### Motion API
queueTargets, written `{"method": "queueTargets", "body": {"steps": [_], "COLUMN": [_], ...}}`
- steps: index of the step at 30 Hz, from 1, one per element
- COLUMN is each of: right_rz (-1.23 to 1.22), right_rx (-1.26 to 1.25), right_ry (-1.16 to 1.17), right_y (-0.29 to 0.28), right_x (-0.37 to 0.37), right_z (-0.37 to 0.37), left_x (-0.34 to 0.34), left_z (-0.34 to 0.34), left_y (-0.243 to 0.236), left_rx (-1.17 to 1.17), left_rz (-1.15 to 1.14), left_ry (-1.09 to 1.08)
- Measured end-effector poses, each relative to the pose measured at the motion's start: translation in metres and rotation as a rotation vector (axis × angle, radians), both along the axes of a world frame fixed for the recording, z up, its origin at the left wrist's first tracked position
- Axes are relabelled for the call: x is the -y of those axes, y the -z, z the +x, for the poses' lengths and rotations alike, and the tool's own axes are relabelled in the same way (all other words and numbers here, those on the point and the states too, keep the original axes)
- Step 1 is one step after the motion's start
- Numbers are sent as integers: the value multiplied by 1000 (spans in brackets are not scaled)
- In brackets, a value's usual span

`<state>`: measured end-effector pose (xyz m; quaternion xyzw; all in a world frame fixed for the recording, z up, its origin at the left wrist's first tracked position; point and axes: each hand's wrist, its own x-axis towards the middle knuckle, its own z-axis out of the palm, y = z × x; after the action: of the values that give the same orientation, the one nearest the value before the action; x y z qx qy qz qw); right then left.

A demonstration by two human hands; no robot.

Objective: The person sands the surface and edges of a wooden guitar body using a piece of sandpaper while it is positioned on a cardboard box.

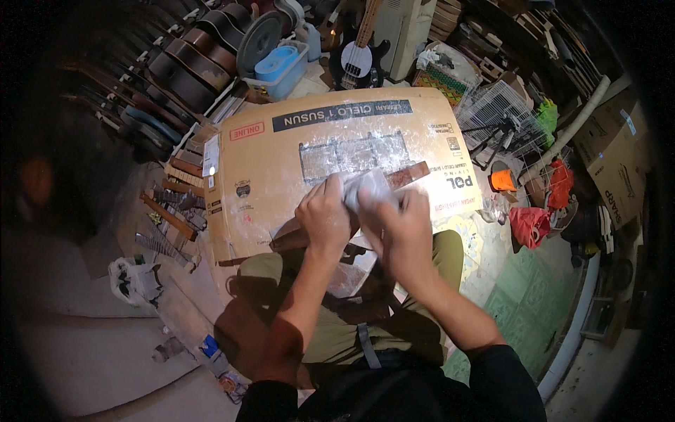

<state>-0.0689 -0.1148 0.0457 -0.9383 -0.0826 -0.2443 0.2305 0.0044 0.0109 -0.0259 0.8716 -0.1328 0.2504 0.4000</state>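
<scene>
Brown strip [410,175] over cardboard [274,158], guitar [356,62] beyond

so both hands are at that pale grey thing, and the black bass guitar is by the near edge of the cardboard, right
Not quite: the head view shows the black bass guitar by the far edge of the cardboard. The left hand and right hand are indeed at the pale grey thing.

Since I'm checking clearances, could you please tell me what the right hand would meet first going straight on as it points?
The right hand would probably meet the pale grey item first; they seem to touch, though blur and unclear depth hide the contact.
</scene>
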Motion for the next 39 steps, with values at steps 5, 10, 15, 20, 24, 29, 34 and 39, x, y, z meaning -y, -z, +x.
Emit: {"method": "queueTargets", "body": {"steps": [5, 10, 15, 20, 24, 29, 34, 39], "right_rz": [234, 122, 137, 329, 636, 953, 1236, 1207], "right_rx": [53, 16, 52, -61, 0, -204, -140, -207], "right_ry": [98, -24, 0, 133, 146, 296, 396, 374], "right_y": [-9, -6, -2, 4, 8, 63, 109, 133], "right_x": [11, 8, -5, 59, 73, 93, 96, 95], "right_z": [38, 5, 2, 77, 29, -44, -86, -104], "left_x": [10, 7, -2, 15, 3, 3, -3, 1], "left_z": [-2, -8, -5, -9, -5, 8, 14, 5], "left_y": [-10, 0, -6, -20, -16, -22, -23, -42], "left_rx": [5, 50, 64, -67, 1, 129, 313, 296], "left_rz": [73, 9, 45, 113, 95, 147, 361, 378], "left_ry": [-6, 17, -11, 4, 32, 110, 224, 292]}}
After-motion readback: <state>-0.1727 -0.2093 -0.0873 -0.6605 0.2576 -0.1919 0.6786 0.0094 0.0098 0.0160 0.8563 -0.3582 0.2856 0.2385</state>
